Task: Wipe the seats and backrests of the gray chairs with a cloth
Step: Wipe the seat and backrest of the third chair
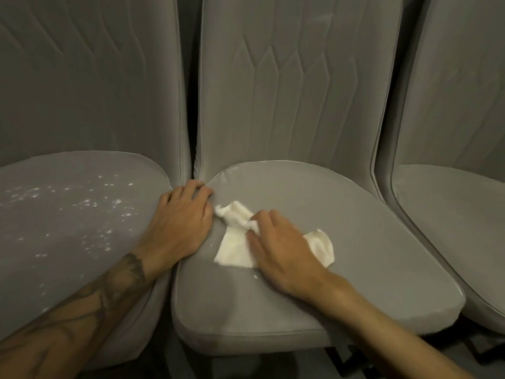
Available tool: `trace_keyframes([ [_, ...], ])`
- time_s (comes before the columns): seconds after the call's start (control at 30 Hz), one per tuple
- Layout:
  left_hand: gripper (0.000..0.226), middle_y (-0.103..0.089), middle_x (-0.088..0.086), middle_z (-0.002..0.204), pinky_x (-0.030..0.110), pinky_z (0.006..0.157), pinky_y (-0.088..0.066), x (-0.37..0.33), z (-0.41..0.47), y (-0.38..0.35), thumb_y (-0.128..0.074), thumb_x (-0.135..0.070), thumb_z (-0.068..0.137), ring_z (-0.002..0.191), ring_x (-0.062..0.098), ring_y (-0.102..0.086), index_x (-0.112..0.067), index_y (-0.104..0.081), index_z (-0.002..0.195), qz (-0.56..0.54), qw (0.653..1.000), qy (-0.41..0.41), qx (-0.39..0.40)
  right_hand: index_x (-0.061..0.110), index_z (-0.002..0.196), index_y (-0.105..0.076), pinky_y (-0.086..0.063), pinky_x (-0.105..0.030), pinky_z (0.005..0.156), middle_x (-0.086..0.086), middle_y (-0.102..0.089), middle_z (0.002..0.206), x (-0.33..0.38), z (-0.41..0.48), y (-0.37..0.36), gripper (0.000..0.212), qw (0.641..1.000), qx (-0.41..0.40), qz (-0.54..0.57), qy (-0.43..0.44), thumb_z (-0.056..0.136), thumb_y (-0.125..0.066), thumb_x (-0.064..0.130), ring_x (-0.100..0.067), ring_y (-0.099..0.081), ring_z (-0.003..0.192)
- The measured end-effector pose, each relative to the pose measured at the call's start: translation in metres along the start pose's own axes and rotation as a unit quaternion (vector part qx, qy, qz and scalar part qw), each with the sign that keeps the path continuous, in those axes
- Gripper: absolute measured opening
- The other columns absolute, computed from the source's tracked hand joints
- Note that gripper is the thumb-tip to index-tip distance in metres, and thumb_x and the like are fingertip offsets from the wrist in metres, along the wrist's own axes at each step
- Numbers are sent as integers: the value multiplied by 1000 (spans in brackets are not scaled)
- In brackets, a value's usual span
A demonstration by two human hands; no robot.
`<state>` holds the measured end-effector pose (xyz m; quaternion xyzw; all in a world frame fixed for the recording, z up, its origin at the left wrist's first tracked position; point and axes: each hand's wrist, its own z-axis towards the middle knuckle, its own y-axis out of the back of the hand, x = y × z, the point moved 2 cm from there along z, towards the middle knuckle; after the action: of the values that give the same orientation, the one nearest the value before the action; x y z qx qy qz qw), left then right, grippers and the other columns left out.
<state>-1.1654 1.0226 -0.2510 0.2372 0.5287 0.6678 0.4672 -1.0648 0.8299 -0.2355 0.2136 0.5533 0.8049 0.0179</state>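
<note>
A dim seating area of some kind. Three gray padded chairs (300, 91) stand close together, left to right.

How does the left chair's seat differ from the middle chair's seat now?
The left seat is speckled with white spots; the middle seat looks almost clean. The middle seat carries the white cloth under the right hand; the left seat has no cloth. Both are gray padded cushions.
</note>
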Motion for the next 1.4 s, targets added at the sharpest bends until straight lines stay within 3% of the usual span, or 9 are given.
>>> trace_keyframes([
  [0.07,52,-52,6,139,48,95,-43,0,0,2,-22,-39,101,111,31,-57,-17,-58,131,-8,1000,-5,8,26,101,-41,-34,-32,78,6,-45,99,14,-14,1,24,999,2,12,34,104,-26,43,-14,-43,84],
  [0.13,50,-53,6,139,47,95,-43,0,-1,3,-24,-37,101,111,31,-57,-17,-58,131,-8,1000,-2,9,25,111,-46,-35,-35,83,4,-47,105,-1,-16,11,25,999,16,-14,27,106,-27,41,-18,-47,91],
  [0.3,31,-55,1,129,43,95,-41,0,0,2,-36,-31,108,108,25,-55,-18,-61,122,-36,999,1,-34,15,111,-45,-38,-44,87,-6,-51,109,-48,-17,39,24,984,26,-106,-142,106,-33,35,-31,-51,99],
  [0.53,22,-59,6,116,43,89,-40,4,-2,13,-49,-27,106,104,28,-53,-15,-65,115,-49,998,-1,-49,24,109,-45,-38,-35,83,4,-47,105,39,-43,11,29,999,15,-40,11,105,-23,42,-17,-45,89],
  [0.73,32,-55,-1,117,37,86,-37,27,-39,28,-38,-44,104,101,21,-50,-26,-60,119,-13,999,-4,-36,25,111,-44,-39,-41,85,4,-46,104,-18,-71,38,22,988,-1,-116,-103,105,-27,39,-22,-49,92],
  [0.87,37,-54,-1,117,35,86,-35,26,-53,24,-34,-44,103,101,20,-50,-25,-61,119,-7,999,-3,-35,26,102,-44,-35,-38,75,4,-45,99,33,-66,12,13,994,-20,-99,-37,104,-35,35,-21,-43,85],
  [1.0,38,-55,1,120,40,89,-40,27,-52,20,-33,-42,103,104,23,-51,-24,-59,124,0,999,-8,-34,30,111,-45,-38,-32,79,9,-44,103,45,-59,10,22,998,4,-59,17,106,-27,42,-12,-41,86],
  [1.23,32,-54,0,118,40,87,-42,26,-54,18,-34,-39,105,101,22,-51,-27,-57,124,11,999,-12,-48,37,108,-40,-35,-29,73,16,-36,98,31,-84,18,17,996,10,-84,7,106,-24,44,-9,-37,81],
  [1.4,35,-54,3,117,42,85,-44,26,-55,18,-33,-37,104,100,25,-52,-25,-59,123,20,999,-11,-49,33,119,-42,-40,-34,85,11,-42,108,46,-53,10,24,996,36,-57,62,107,-23,44,-11,-41,90],
])
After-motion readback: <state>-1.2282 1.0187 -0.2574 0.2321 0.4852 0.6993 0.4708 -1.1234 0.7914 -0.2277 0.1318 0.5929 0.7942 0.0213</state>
